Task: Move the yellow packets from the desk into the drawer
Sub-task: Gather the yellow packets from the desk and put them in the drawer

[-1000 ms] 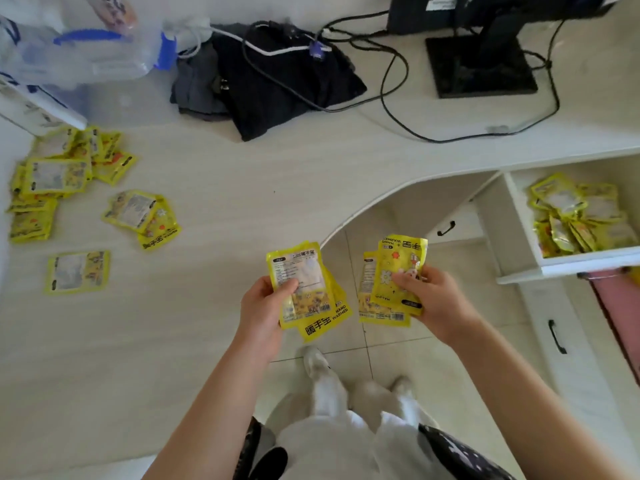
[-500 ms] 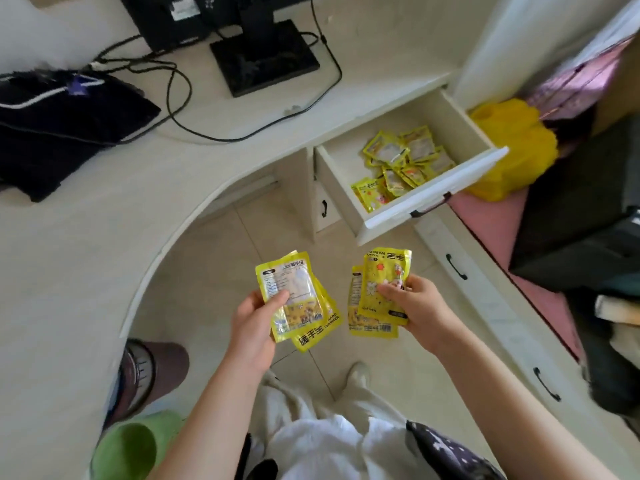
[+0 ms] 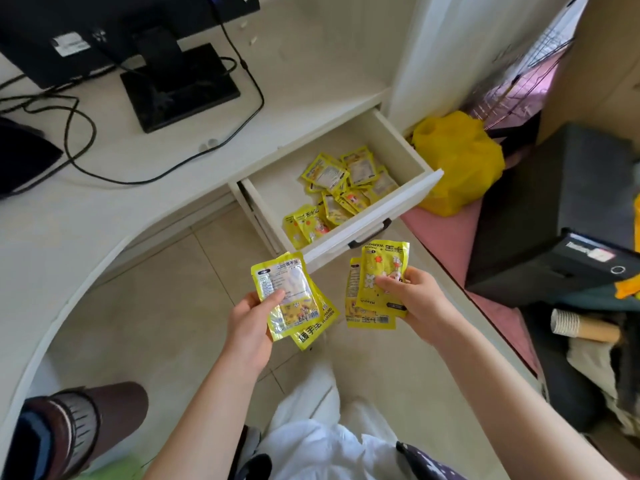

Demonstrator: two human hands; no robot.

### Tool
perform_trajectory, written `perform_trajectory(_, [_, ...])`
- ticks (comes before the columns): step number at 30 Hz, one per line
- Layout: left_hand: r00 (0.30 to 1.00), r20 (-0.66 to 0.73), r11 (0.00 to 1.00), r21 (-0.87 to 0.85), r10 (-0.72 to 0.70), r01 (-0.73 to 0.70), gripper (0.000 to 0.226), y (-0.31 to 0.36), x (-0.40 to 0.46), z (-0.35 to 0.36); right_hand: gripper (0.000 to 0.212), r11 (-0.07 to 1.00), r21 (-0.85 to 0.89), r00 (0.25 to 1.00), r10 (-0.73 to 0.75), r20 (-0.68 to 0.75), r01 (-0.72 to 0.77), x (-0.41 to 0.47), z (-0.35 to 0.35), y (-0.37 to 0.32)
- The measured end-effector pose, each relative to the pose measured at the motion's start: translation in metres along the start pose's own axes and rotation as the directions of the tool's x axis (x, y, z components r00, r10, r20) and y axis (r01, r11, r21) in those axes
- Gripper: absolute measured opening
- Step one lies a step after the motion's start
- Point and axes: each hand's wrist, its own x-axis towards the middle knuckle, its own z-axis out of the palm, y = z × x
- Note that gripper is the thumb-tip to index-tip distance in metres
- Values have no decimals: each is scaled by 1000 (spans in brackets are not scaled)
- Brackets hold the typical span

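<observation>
My left hand (image 3: 250, 323) grips a small fan of yellow packets (image 3: 294, 299), thumb on the top one. A second bunch of yellow packets (image 3: 379, 285) is pinched in my right hand (image 3: 417, 299). Both hands hover over the tiled floor just in front of the open white drawer (image 3: 363, 230). Several yellow packets (image 3: 339, 192) lie loose inside the drawer, mostly toward its front right. The desk part that held the other packets is out of view.
The white curved desk (image 3: 104, 216) carries a black monitor stand (image 3: 180, 84) and cables (image 3: 79, 133). A yellow bag (image 3: 457, 161) lies right of the drawer. A black box (image 3: 561, 216) and clutter fill the right side. Slippers (image 3: 69, 431) stand on the floor at lower left.
My view has swung right from the desk toward the drawer, which now sits close ahead. Both hands keep the same grip on their packets and are nearer the drawer front.
</observation>
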Motion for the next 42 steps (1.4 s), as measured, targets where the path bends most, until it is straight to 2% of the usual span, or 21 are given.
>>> perform_trajectory(8, [999, -53, 999, -36, 0, -2, 25, 45, 72, 60, 14, 996, -87, 999, -9, 48, 13, 91, 9, -75])
perform_trajectory(14, [988, -157, 1000, -14, -7, 5, 17, 70, 128, 102, 12, 965, -259, 998, -21, 55, 34, 169, 22, -126])
perform_trajectory(21, [952, -294, 996, 1, -82, 86, 22, 79, 184, 132, 25, 913, -409, 997, 25, 77, 9, 241, 35, -160])
perform_trajectory(27, [904, -417, 995, -7, -92, 98, 16, 77, 237, 151, 33, 820, -570, 990, 32, 134, 51, 302, 67, -169])
perform_trajectory(34, [847, -527, 992, 53, -72, 118, 25, 66, 306, 154, 56, 814, -581, 973, 151, 172, -23, 362, 107, -155])
perform_trajectory(37, [838, -540, 991, 44, -82, 126, 36, 60, 328, 149, 54, 751, -660, 973, 143, 184, 14, 380, 113, -145])
perform_trajectory(39, [821, -567, 990, 61, -72, 129, 20, 59, 330, 147, 44, 678, -731, 967, 128, 219, 77, 389, 113, -139])
perform_trajectory(42, [821, -570, 972, 177, -27, 154, 22, 57, 323, 146, 38, 619, -777, 963, 122, 241, 116, 397, 105, -131])
